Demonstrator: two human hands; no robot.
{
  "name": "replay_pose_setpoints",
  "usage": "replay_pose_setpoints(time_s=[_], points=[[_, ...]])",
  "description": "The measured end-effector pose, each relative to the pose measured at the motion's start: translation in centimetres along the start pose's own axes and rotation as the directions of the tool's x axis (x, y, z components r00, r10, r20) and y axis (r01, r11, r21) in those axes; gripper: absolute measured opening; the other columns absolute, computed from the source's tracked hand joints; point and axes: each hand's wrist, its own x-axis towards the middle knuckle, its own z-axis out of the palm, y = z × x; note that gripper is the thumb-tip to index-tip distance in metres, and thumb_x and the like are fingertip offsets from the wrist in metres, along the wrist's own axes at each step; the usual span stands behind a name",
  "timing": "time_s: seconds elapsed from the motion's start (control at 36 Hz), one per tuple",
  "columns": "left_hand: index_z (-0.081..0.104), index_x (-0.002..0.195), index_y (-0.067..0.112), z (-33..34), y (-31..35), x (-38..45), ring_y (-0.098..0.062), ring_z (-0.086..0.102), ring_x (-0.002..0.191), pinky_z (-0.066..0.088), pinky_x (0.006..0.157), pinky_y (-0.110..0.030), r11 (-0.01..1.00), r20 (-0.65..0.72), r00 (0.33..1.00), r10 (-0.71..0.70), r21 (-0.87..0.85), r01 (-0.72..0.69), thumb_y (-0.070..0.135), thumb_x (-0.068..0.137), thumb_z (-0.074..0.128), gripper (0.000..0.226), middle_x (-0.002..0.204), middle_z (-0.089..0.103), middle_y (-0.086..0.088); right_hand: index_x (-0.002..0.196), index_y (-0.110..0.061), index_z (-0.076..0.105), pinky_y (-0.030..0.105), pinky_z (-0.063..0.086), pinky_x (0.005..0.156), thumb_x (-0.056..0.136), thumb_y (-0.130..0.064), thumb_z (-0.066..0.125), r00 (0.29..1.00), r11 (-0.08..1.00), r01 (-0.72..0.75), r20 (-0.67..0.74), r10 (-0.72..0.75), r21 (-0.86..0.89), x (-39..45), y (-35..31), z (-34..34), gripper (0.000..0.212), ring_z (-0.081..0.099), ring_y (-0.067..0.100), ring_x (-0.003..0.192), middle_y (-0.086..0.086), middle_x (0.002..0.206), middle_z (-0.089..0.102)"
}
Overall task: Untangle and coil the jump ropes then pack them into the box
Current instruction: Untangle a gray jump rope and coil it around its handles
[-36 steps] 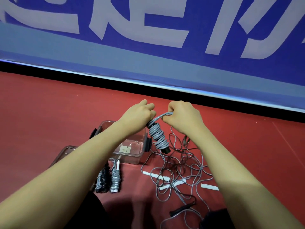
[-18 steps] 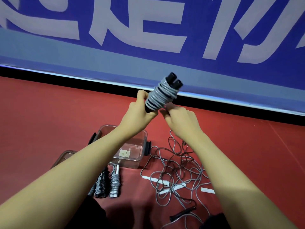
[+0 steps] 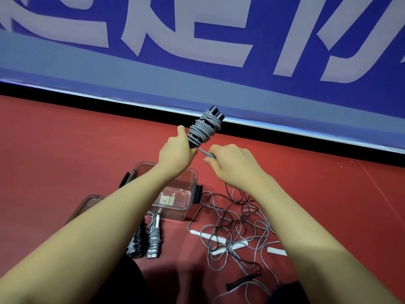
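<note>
My left hand point(image 3: 177, 150) grips the lower end of a coiled jump rope point(image 3: 203, 128), grey cord wound around two black handles, held upright and tilted right above the floor. My right hand point(image 3: 232, 163) pinches the loose grey end of that cord just below the coil. A clear plastic box point(image 3: 188, 194) stands open on the red floor under my left forearm. Two coiled ropes point(image 3: 145, 240) lie side by side in front of the box. A tangle of grey and black ropes point(image 3: 236, 227) with white handles spreads to the right.
The box lid point(image 3: 87, 205) lies left of the box. A black handle point(image 3: 243, 280) rests near the bottom of the tangle. A blue banner wall point(image 3: 197, 51) with a black base strip runs across the back of the red floor.
The coil swung from hanging down below my hands to pointing up. My right hand then dropped lower and now pulls the cord's loose end away from the coil.
</note>
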Motion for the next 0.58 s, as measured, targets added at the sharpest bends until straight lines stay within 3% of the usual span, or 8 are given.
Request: replay_pose_setpoints(time_s=[0.08,0.25,0.36,0.47,0.53,0.58], points=[[0.040,0.115,0.005,0.0,-0.5,0.1,-0.040,0.058,0.088,0.037,0.062,-0.036,0.977,-0.004,1.000,0.007,0.214,-0.006,0.023,0.090,0.056,0.035,0.100,0.060,-0.020,0.110,-0.011,0.051,0.035,0.035,0.068,0.100,-0.033,0.039,0.999,0.999,0.040,-0.001,-0.040,-0.021,-0.2,-0.2,-0.3,0.027,0.059,0.033,0.099,0.009,0.107,0.063],[0.050,0.109,0.009,0.2,-0.3,-0.1,-0.037,0.062,0.091,0.034,0.064,-0.032,0.841,0.086,0.986,0.144,0.515,-0.168,0.018,0.092,0.050,0.019,0.101,0.063,-0.015,0.106,-0.013,0.049,0.031,0.031,0.067,0.101,-0.033,0.037,0.992,0.993,0.088,-0.078,-0.094,-0.080,-0.6,-0.1,-0.9,0.023,0.056,0.030,0.100,0.005,0.111,0.061],[0.054,0.104,0.015,0.8,0.2,-0.3,-0.033,0.063,0.088,0.031,0.060,-0.029,0.732,0.145,0.958,0.247,0.620,-0.282,0.014,0.093,0.049,0.012,0.097,0.065,-0.007,0.108,-0.011,0.050,0.030,0.025,0.071,0.101,-0.033,0.036,0.987,0.984,0.085,-0.120,-0.105,-0.159,-0.5,0.1,-0.5,0.027,0.050,0.027,0.102,0.005,0.111,0.058],[0.057,0.099,0.014,0.9,0.5,-0.3,-0.030,0.061,0.088,0.029,0.059,-0.030,0.705,0.149,0.921,0.361,0.602,-0.374,0.011,0.090,0.049,0.011,0.094,0.062,-0.005,0.107,-0.011,0.050,0.033,0.034,0.078,0.099,-0.035,0.041,0.985,0.998,-0.001,-0.170,-0.009,-0.062,-0.2,0.7,-0.2,0.027,0.050,0.026,0.103,0.005,0.109,0.059],[0.060,0.077,0.010,0.9,0.5,-0.2,-0.029,0.060,0.067,0.027,0.054,-0.026,0.685,0.088,0.841,0.533,0.539,-0.490,0.006,0.076,0.058,0.005,0.073,0.060,-0.007,0.105,-0.011,0.049,0.033,0.034,0.075,0.098,-0.037,0.045,0.984,1.000,-0.029,-0.174,0.027,-0.011,-0.1,1.0,0.1,0.027,0.049,0.025,0.102,0.004,0.108,0.058],[0.051,0.049,0.012,0.7,0.5,-0.2,-0.023,0.047,0.041,0.021,0.047,-0.020,0.663,0.032,0.770,0.638,0.487,-0.569,0.007,0.049,0.061,0.012,0.048,0.046,-0.003,0.103,-0.011,0.048,0.031,0.032,0.071,0.096,-0.038,0.048,0.986,0.998,-0.041,-0.158,0.048,0.048,0.0,1.1,0.4,0.028,0.046,0.024,0.101,0.004,0.107,0.055]])
